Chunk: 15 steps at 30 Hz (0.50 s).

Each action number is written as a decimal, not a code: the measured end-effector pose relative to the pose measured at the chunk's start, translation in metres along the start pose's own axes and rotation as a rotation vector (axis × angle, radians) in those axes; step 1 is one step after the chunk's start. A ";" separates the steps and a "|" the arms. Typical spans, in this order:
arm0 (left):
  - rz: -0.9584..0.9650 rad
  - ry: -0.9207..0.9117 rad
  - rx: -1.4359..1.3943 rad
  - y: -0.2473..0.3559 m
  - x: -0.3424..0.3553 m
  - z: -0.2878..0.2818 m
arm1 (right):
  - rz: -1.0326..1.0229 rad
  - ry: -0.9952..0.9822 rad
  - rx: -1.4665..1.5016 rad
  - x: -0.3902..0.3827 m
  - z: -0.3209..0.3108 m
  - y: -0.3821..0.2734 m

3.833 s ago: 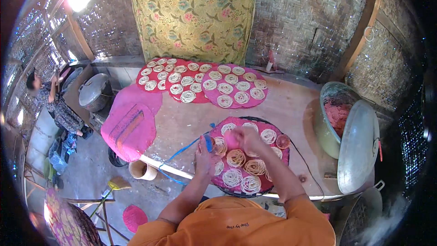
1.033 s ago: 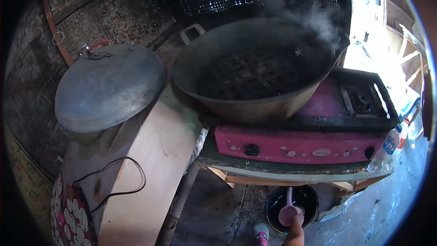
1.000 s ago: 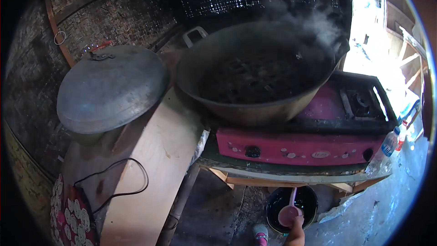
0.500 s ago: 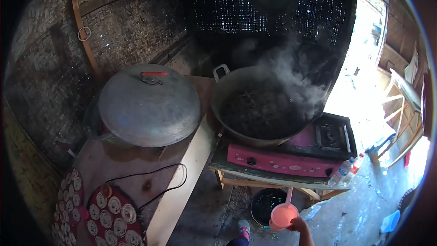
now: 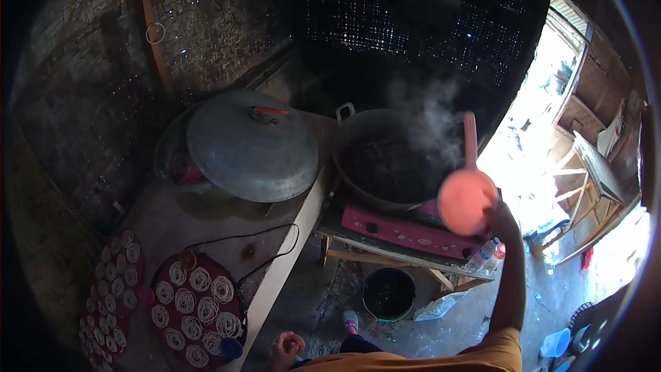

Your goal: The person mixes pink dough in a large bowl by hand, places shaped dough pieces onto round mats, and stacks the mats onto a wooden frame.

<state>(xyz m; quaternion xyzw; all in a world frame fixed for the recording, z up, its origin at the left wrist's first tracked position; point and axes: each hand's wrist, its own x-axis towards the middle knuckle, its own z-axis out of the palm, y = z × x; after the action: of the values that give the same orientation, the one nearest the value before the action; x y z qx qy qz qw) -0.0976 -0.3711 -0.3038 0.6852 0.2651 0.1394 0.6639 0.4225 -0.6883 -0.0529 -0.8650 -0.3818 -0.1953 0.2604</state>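
Note:
My right hand (image 5: 491, 212) grips a pink-orange water dipper (image 5: 465, 201) by the side of its bowl. The dipper's handle points away from me, and its bowl hangs by the right front of a large steaming pot (image 5: 358, 178). Dark contents with a grid-like pattern show dimly inside the pot. It stands on a pink gas stove (image 5: 413, 233). At the lower edge, my left hand (image 5: 281, 353) has its fingers curled around something orange-brown that I cannot make out. A black bucket (image 5: 365, 295) of dark liquid stands on the floor beneath the stove table.
A domed metal lid (image 5: 251, 158) with a red handle rests tilted over a vessel on the left table. Red trays (image 5: 165, 277) hold several pale noodle-like coils. A black cable (image 5: 296, 234) loops by the table edge. Plastic bottles (image 5: 484, 256) stand at the stove's front right.
The dipper has risen with my right hand from above the bucket to the pot's right front. My left hand has come into view at the lower edge.

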 end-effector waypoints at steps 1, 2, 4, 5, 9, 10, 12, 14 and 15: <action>-0.029 0.031 -0.049 0.005 -0.001 0.004 | 0.136 -0.023 0.038 0.033 0.007 -0.017; 0.018 0.039 -0.071 0.006 0.000 0.006 | 0.276 -0.043 0.069 0.066 0.012 -0.036; 0.116 0.030 -0.121 0.001 0.007 0.002 | 0.597 -0.298 -0.025 0.098 0.035 -0.040; 0.129 0.063 -0.122 -0.002 0.005 0.003 | 0.480 -0.250 -0.139 0.106 0.068 -0.019; 0.100 0.168 -0.183 0.006 -0.001 0.004 | 0.345 -0.044 -0.283 0.138 0.160 0.016; 0.093 0.200 -0.208 0.009 -0.004 0.005 | 0.334 -0.053 -0.284 0.147 0.172 0.016; 0.011 0.275 -0.037 -0.023 -0.010 -0.001 | 0.338 -0.075 -0.272 0.162 0.194 0.017; -0.034 0.318 0.074 -0.036 -0.012 -0.004 | 0.250 0.020 -0.333 0.165 0.211 0.031; -0.039 0.334 0.097 -0.037 -0.012 -0.002 | 0.226 0.035 -0.341 0.167 0.215 0.033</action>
<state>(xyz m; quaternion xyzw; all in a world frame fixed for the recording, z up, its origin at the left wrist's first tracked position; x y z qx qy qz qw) -0.1151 -0.3768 -0.3384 0.6786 0.3913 0.2255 0.5792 0.5833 -0.4847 -0.1426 -0.9304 -0.2390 -0.2417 0.1372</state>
